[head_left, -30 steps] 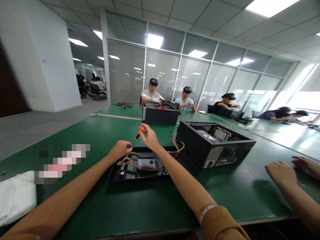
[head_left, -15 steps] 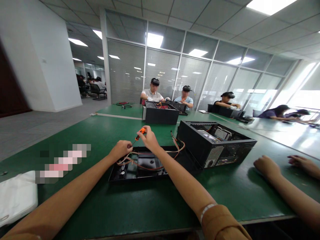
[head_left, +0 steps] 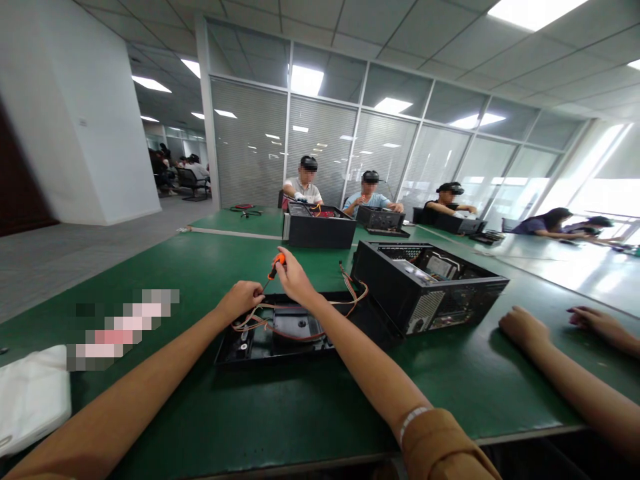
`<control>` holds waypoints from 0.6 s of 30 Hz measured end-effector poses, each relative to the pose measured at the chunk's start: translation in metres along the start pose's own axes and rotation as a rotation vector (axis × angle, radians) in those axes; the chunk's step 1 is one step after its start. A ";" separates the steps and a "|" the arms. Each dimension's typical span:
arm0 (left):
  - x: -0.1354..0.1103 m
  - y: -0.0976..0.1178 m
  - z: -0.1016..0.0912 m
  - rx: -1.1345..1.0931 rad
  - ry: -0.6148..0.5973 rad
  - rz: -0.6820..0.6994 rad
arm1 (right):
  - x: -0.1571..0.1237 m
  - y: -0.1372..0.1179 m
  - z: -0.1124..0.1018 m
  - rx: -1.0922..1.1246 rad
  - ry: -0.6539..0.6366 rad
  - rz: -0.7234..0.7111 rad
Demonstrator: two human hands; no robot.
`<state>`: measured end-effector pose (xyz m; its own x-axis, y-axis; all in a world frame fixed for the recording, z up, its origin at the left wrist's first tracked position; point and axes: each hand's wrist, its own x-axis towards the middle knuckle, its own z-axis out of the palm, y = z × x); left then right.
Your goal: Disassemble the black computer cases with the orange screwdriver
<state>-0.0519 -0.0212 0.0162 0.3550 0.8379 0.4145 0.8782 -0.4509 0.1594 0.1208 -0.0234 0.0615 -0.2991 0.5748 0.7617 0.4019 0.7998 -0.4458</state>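
My right hand (head_left: 296,279) grips an orange-and-black screwdriver (head_left: 273,268) by its handle, with the shaft slanting down to the left. Close to the shaft's lower end, my left hand (head_left: 242,297) is closed in a pinch; what lies between its fingers is hidden. Both hands are over the far left part of a black plastic computer front panel (head_left: 295,357), which lies flat on the table. Loose, light-coloured wires (head_left: 345,305) run across the panel and loop up beside an open black computer case (head_left: 383,288).
The green table (head_left: 300,413) also bears a white object (head_left: 35,393) and a blurred-out patch at left. Another person's hands (head_left: 525,328) rest at right. Across the table, several people sit by more computer cases (head_left: 320,230).
My right hand and the screwdriver have shifted very slightly, the handle now more upright. My left hand stays by the shaft's tip. Across the table, a co-worker's arm has moved onto a computer case.
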 end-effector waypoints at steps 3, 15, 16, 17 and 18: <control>0.006 -0.003 0.000 0.019 -0.061 -0.021 | 0.002 -0.008 -0.011 0.015 0.106 -0.057; 0.042 -0.110 -0.015 0.244 -0.148 -0.290 | 0.061 0.078 -0.188 -1.181 -0.162 0.700; 0.043 -0.123 -0.017 0.256 -0.151 -0.350 | 0.060 0.087 -0.195 -1.189 -0.196 0.723; 0.044 -0.136 -0.019 0.254 -0.141 -0.407 | 0.058 0.095 -0.199 -1.186 -0.221 0.734; 0.044 -0.148 -0.022 0.237 -0.117 -0.453 | 0.057 0.102 -0.203 -1.185 -0.253 0.743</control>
<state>-0.1728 0.0758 0.0303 -0.0560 0.9677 0.2457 0.9956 0.0357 0.0866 0.3201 0.0554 0.1547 0.2060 0.9065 0.3684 0.9694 -0.2404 0.0494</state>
